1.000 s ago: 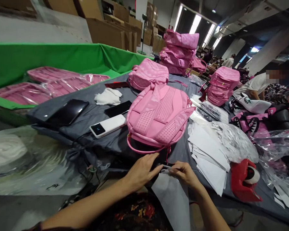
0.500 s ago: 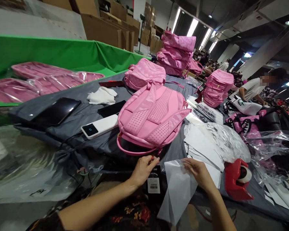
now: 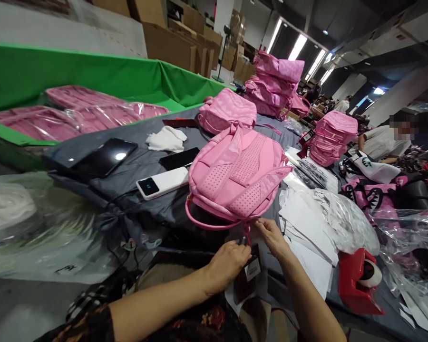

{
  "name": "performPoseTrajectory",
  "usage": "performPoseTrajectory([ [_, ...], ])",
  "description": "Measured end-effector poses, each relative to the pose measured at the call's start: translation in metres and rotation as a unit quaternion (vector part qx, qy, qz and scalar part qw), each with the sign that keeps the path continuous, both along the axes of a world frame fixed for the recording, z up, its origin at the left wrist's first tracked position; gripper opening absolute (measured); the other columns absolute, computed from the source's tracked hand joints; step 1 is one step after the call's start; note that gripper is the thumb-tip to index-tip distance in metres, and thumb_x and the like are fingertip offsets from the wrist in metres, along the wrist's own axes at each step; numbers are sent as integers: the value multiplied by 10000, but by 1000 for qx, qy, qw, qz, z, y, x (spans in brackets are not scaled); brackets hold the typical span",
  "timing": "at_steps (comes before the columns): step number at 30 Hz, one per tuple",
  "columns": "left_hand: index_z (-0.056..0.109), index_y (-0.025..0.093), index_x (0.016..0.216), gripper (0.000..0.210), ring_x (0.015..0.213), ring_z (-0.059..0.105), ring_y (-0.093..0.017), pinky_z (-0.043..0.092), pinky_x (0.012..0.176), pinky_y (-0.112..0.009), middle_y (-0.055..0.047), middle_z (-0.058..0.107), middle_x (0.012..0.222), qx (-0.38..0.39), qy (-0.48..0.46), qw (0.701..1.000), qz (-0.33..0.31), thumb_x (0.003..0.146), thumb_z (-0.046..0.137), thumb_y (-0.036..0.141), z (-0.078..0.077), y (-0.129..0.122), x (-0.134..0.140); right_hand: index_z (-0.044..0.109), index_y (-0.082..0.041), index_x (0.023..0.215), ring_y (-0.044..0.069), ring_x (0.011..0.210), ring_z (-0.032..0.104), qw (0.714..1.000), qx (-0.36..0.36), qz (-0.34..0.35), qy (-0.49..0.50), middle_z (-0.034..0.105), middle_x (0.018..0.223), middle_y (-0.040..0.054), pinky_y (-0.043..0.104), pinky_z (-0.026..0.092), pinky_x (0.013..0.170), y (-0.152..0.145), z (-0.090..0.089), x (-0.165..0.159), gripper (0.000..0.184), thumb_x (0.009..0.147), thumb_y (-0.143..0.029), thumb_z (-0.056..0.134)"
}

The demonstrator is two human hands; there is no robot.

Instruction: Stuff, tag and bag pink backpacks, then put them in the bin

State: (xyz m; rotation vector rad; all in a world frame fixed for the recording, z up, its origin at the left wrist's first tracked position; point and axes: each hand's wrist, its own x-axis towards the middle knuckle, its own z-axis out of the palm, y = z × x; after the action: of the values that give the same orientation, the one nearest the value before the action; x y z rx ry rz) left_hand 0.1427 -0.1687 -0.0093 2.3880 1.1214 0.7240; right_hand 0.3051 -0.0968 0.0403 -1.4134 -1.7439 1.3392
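The plastic sleeve [image 3: 231, 299], held apart from the tag [image 3: 251, 270] half a second ago, now appears to surround it, so I judge the two are joined. My left hand [image 3: 228, 266] pinches the tag's top by the cord [image 3: 248, 234]; my right hand [image 3: 273, 237] reaches the backpack's lower edge, its grip unclear. Tag, lower middle of the frame: long axis slanting down-left. Backpack [image 3: 235, 171], centre: straps up, top end toward upper middle, long axis running away from me.

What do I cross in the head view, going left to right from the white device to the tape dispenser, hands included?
White device → left hand → right hand → white sheets → tape dispenser. The near backpack spans above both hands, so it's left out.
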Motion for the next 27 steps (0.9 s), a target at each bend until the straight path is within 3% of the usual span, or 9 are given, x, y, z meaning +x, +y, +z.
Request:
performPoseTrajectory([
  [3, 652, 158, 898, 301, 766, 641, -223, 529, 795, -382, -82, 650, 799, 28, -17, 999, 6, 1018, 381, 208, -2, 0, -4, 561, -176, 726, 111, 598, 415, 998, 43, -22, -35, 505, 644, -20, 247, 346, 578, -6, -3, -7, 433, 774, -591, 677],
  [6, 664, 196, 1026, 272, 922, 651, -212, 541, 863, -363, -81, 652, 961, -39, -175, 979, 95, 1025, 413, 300, -8, -8, -19, 554, -185, 740, 111, 586, 419, 993, 85, -43, -69, 504, 637, -27, 248, 342, 565, -10, -6, -12, 286, 769, -452, 654],
  [8, 622, 224, 1190, 289, 1088, 641, -226, 522, 986, -391, -86, 657, 1140, -132, -283, 935, 169, 987, 501, 391, -14, -13, -30, 535, -192, 727, 107, 576, 404, 994, 80, -30, -74, 484, 626, -34, 246, 324, 554, -9, -6, -13, 242, 770, -417, 614],
  [10, 564, 223, 1288, 460, 1223, 604, -256, 483, 1077, -433, -97, 637, 1295, -237, -360, 878, 208, 911, 596, 484, -17, -15, -35, 498, -202, 690, 97, 558, 366, 996, 56, -10, -72, 440, 602, -47, 243, 292, 537, -6, -2, -11, 249, 761, -415, 606],
  [14, 596, 153, 1264, 571, 1236, 616, -281, 469, 1095, -448, -130, 675, 1301, -396, -493, 756, 173, 841, 670, 529, -5, -6, -27, 491, -197, 664, 89, 551, 347, 998, 10, 25, -58, 426, 586, -49, 241, 272, 534, -1, 6, -9, 261, 759, -416, 595],
  [17, 676, 143, 1166, 532, 1173, 654, -280, 481, 1067, -420, -119, 728, 1221, -433, -570, 682, 152, 740, 787, 441, 7, 5, -14, 494, -192, 653, 88, 557, 350, 998, 11, 24, -52, 440, 581, -46, 237, 274, 534, 0, 8, -10, 270, 753, -413, 613],
  [22, 739, 156, 975, 410, 860, 724, -238, 558, 748, -316, -82, 784, 937, -501, -618, 553, 247, 586, 848, 229, 6, 13, 1, 501, -191, 658, 88, 555, 343, 998, 22, 27, -50, 432, 583, -51, 233, 273, 527, -2, 6, -10, 336, 784, -470, 639],
  [24, 744, 156, 875, 316, 787, 718, -216, 549, 714, -293, -67, 776, 840, -509, -632, 520, 268, 572, 833, 173, 4, 15, 4, 518, -190, 670, 97, 563, 366, 997, 37, 43, -53, 450, 598, -44, 237, 300, 539, -3, 7, -6, 374, 818, -516, 629],
  [27, 744, 147, 799, 237, 690, 695, -212, 550, 697, -321, -79, 759, 770, -497, -657, 497, 273, 590, 838, 207, 2, 23, 9, 581, -186, 688, 124, 609, 454, 988, 113, 61, -89, 514, 646, -16, 250, 369, 589, -3, 10, 3, 426, 908, -550, 553],
])
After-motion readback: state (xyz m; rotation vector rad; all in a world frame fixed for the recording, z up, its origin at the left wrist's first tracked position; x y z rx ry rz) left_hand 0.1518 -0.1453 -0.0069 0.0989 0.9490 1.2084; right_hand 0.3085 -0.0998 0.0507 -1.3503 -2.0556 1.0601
